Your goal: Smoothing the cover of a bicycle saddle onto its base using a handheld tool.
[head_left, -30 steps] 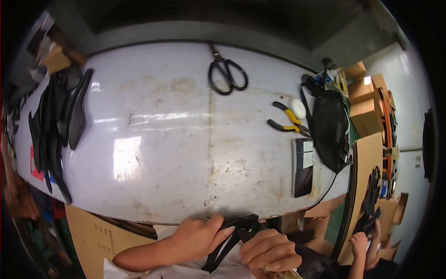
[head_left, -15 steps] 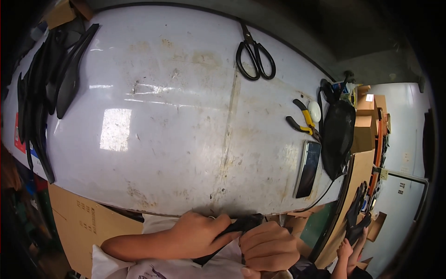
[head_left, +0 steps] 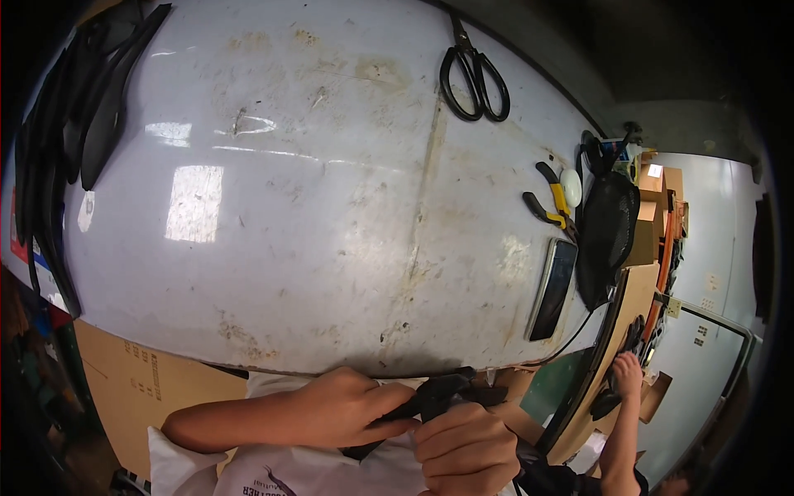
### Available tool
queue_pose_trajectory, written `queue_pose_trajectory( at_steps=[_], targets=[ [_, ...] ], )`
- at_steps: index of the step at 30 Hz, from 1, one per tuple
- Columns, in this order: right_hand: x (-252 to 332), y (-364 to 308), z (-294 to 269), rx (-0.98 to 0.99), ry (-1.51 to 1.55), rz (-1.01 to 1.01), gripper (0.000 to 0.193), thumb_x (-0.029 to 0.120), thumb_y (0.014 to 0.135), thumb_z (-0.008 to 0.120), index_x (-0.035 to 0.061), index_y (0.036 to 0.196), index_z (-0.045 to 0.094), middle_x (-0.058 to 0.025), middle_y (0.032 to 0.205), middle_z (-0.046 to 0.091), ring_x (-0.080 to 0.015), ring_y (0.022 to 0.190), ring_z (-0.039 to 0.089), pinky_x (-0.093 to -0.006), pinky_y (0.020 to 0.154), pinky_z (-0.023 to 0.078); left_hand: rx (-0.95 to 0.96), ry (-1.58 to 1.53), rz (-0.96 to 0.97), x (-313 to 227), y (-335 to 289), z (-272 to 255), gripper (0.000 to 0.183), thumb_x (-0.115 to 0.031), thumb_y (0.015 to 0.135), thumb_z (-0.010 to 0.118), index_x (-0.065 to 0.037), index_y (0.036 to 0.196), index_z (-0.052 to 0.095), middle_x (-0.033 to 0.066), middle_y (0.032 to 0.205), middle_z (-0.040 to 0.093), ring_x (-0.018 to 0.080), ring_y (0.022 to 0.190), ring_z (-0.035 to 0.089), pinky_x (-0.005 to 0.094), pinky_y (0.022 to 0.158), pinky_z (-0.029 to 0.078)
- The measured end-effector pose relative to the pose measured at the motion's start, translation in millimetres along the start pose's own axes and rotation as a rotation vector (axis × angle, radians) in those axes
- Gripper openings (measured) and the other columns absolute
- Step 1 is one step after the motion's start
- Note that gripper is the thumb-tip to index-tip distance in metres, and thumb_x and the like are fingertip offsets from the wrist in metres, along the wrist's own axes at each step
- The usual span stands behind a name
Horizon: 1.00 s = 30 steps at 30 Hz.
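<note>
At the near edge of the white table, a dark black piece stretches between my two hands; its kind is hard to make out. My left hand closes its fingers on the piece's left part. My right hand is curled in a fist around its other part, knuckles up, hiding much of it. Several long, pointed black pieces lie heaped at the table's left side.
Black-handled scissors lie at the far edge. On the right are yellow-and-black pliers, a white oval object, a phone and a black mesh pouch. Cardboard stands lower left. Another person's hand works at right.
The view has shifted a little over the table. My hands stay closed on the black piece, which now shows more above my right fist. The other person's hand has moved up.
</note>
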State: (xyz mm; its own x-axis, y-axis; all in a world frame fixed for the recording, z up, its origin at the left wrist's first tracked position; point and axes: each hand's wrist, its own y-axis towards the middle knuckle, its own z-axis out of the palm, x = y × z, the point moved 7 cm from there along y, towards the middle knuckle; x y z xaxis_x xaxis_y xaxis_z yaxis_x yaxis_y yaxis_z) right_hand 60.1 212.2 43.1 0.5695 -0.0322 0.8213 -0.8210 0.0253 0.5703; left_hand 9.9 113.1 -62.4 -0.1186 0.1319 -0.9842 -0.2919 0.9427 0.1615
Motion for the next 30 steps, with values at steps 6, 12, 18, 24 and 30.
queue_pose_trajectory(
  at_steps=[6, 12, 18, 24, 30],
  targets=[
    [-6, -27, -26, -0.077, 0.263, -0.021, 0.014, 0.000, 0.087, 0.075, -0.0068, 0.085, 0.063, -0.0229, 0.078, 0.067, -0.0315, 0.057, 0.068, -0.0454, 0.054, 0.060, -0.060, 0.063, -0.027, 0, -1, 3, 0.033, -0.030, 0.092, 0.081, -0.002, 0.107, 0.069, 0.0105, 0.054, 0.055, 0.0302, 0.044, 0.058, 0.0413, 0.042, 0.045],
    [23, -41, 10, -0.427, -0.165, -0.241, 0.028, 0.023, 0.104, 0.068, 0.0045, 0.094, 0.049, -0.0041, 0.068, 0.055, -0.0154, 0.050, 0.059, -0.0327, 0.047, 0.055, -0.040, 0.110, 0.013, -2, 2, 8, 0.034, -0.032, 0.090, 0.082, -0.004, 0.099, 0.067, 0.0090, 0.052, 0.051, 0.0279, 0.042, 0.056, 0.0402, 0.041, 0.043],
    [21, -34, 12, -0.464, -0.229, -0.063, 0.023, 0.012, 0.099, 0.071, 0.0013, 0.091, 0.052, -0.0066, 0.068, 0.059, -0.0200, 0.054, 0.061, -0.0373, 0.051, 0.057, -0.048, 0.090, 0.029, -3, -1, 7, 0.036, -0.029, 0.087, 0.083, -0.007, 0.080, 0.056, 0.0094, 0.051, 0.051, 0.0288, 0.043, 0.057, 0.0412, 0.041, 0.043],
    [-8, -16, 9, -0.114, 0.048, -0.034, 0.026, 0.012, 0.096, 0.077, 0.0024, 0.083, 0.056, -0.0089, 0.068, 0.064, -0.0216, 0.053, 0.063, -0.0363, 0.049, 0.056, -0.093, 0.103, -0.040, 4, -11, -1, 0.034, -0.026, 0.086, 0.083, -0.008, 0.079, 0.055, 0.0096, 0.052, 0.052, 0.0300, 0.044, 0.057, 0.0422, 0.041, 0.044],
    [16, -48, 21, -0.424, -0.154, -0.197, 0.027, 0.022, 0.103, 0.069, 0.0063, 0.092, 0.050, -0.0036, 0.070, 0.055, -0.0164, 0.049, 0.057, -0.0348, 0.049, 0.057, -0.097, 0.040, 0.016, -4, -1, 5, 0.032, -0.023, 0.085, 0.083, -0.008, 0.079, 0.056, 0.0090, 0.053, 0.054, 0.0293, 0.045, 0.059, 0.0425, 0.041, 0.044]
  ],
)
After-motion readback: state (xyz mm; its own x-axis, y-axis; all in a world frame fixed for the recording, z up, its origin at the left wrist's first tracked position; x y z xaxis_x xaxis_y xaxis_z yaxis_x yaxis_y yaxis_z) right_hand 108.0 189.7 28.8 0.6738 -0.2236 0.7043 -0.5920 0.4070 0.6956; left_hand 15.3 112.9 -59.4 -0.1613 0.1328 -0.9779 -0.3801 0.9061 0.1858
